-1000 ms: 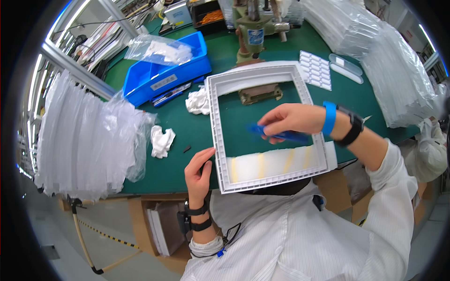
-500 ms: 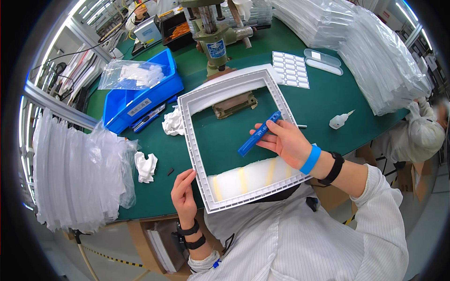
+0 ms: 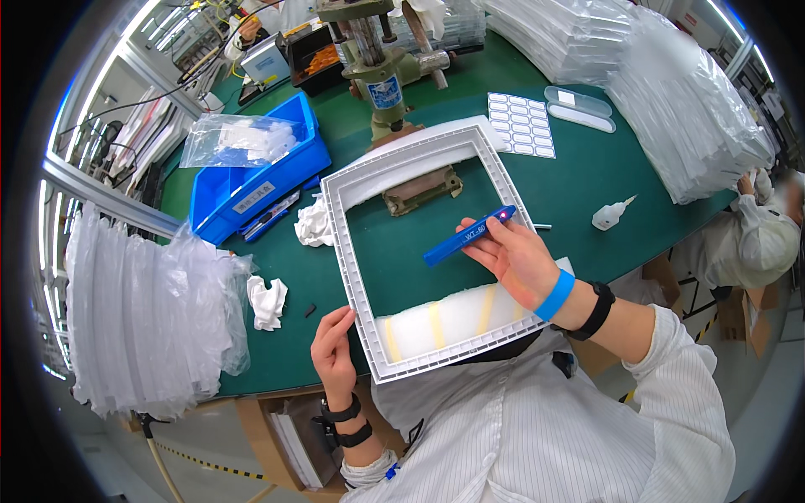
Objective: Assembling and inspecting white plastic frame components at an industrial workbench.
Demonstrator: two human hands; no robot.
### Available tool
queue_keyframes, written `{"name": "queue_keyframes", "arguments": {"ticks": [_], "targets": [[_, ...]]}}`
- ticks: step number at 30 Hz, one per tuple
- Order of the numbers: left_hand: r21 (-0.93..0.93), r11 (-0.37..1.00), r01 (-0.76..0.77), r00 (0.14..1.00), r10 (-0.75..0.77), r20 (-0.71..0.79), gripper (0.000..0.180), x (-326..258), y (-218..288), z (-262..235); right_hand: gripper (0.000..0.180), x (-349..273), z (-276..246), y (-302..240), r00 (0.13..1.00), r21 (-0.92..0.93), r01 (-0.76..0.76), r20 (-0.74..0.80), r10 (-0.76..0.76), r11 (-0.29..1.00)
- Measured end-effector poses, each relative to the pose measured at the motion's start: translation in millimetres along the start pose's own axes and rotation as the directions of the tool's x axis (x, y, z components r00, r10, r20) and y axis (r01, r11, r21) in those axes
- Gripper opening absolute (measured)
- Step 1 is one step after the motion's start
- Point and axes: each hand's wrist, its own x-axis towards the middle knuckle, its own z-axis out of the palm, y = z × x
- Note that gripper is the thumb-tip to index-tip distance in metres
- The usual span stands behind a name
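The near edge of the white rectangular plastic frame point(image 3: 344, 251) overhangs the green table point(image 3: 587, 184), and the person's white coat hides what lies beneath it. The right hand point(image 3: 513, 256), at about four o'clock from the frame's centre, pinches the blue pen-shaped tool point(image 3: 468, 236) between thumb and fingers; its tip hangs over the frame's opening, contact unclear. The left hand point(image 3: 334, 352), at seven o'clock, lies against the frame's lower left corner, fingers loosely curled, whether gripping I cannot tell. White foam point(image 3: 453, 318) with yellow tape strips fills the frame's near end. Against half a second ago, the tool sits flatter and the hand has drawn slightly rightward.
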Motion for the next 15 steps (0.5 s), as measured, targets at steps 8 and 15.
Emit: {"name": "queue_keyframes", "arguments": {"ticks": [8,15], "targets": [[0.019,0.997,-0.076,0.997,0.077,-0.018,0.037,2.0,3.0,-6.2,0.028,4.7,2.7,1.0,0.996,-0.024,-0.024,0.081,0.026,0.999],[-0.135,0.979,0.154,0.955,-0.182,-0.234,0.029,0.7,3.4,-6.8,0.029,1.7,54.6,-55.7,0.854,-0.726,0.154,0.439,0.279,0.67]]}}
